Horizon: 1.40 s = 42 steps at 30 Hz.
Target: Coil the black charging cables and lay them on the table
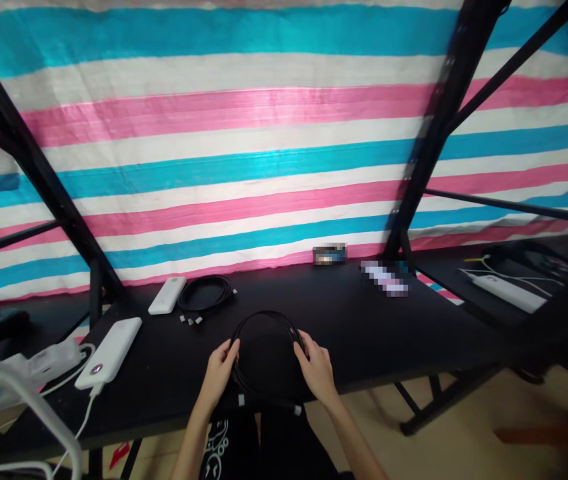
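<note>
A black cable (264, 313) with pale plugs is wound into a loose ring at the front edge of the black table. My left hand (221, 367) grips the ring's left side, thumb on top. On the opposite side, my right hand (315, 363) is closed round the coil. Two plug ends hang at the near side, one below each hand. Farther back on the left lies a second coiled black cable (207, 293), its several pale plugs showing. A white power bank (167, 295) touches or nearly touches that second coil.
Another white power bank (109, 353), with a white cord plugged in, lies at the left near a white power strip (54, 360). Two blurred items, a small box (329, 254) and a flat piece (385, 279), sit at the back right. Black metal posts (429, 133) flank the table.
</note>
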Each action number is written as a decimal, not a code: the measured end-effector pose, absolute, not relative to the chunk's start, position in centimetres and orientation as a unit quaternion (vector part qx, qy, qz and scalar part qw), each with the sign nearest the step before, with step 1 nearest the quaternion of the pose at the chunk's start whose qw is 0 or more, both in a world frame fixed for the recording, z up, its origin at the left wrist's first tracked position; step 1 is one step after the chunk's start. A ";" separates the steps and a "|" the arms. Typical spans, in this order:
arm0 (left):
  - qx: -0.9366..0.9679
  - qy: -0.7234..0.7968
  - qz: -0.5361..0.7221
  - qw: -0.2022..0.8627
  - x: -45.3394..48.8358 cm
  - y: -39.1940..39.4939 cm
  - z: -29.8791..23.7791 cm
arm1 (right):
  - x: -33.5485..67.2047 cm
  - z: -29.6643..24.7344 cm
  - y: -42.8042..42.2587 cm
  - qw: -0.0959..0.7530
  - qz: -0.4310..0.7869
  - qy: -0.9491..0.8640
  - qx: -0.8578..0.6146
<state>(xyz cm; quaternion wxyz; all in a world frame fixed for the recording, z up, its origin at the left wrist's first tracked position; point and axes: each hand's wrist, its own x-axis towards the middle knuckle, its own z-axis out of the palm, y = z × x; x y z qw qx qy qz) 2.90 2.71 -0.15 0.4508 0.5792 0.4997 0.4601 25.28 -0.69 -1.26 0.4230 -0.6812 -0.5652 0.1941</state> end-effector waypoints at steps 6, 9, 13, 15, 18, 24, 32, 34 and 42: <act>0.577 0.504 0.444 0.465 3.1 2.9 -0.4 | 25.6 -1.4 -0.5 0.484 0.271 -0.507 -0.660; 0.563 0.512 0.441 0.475 3.1 2.8 -0.1 | 25.8 -2.0 -0.2 0.537 0.295 -0.503 -0.610; 0.543 0.513 0.439 0.499 3.0 2.6 0.3 | 25.7 -2.4 0.0 0.566 0.313 -0.488 -0.586; 0.532 0.511 0.443 0.510 2.9 2.4 0.4 | 25.6 -2.3 0.1 0.574 0.308 -0.489 -0.580; 0.516 0.511 0.453 0.517 2.8 2.3 0.5 | 25.5 -1.8 0.2 0.601 0.333 -0.471 -0.553; 0.501 0.514 0.463 0.519 3.0 2.2 0.5 | 26.6 -0.4 -0.4 0.616 0.473 -0.384 -0.500; 0.486 0.544 0.462 0.504 3.1 2.5 0.0 | 27.3 -0.5 -1.2 0.637 0.502 -0.328 -0.484; 0.481 0.552 0.465 0.498 3.2 2.6 0.0 | 27.0 -1.1 -1.0 0.655 0.496 -0.286 -0.494; 0.463 0.575 0.465 0.488 3.5 2.7 -0.5 | 26.4 -1.4 -0.8 0.670 0.458 -0.312 -0.494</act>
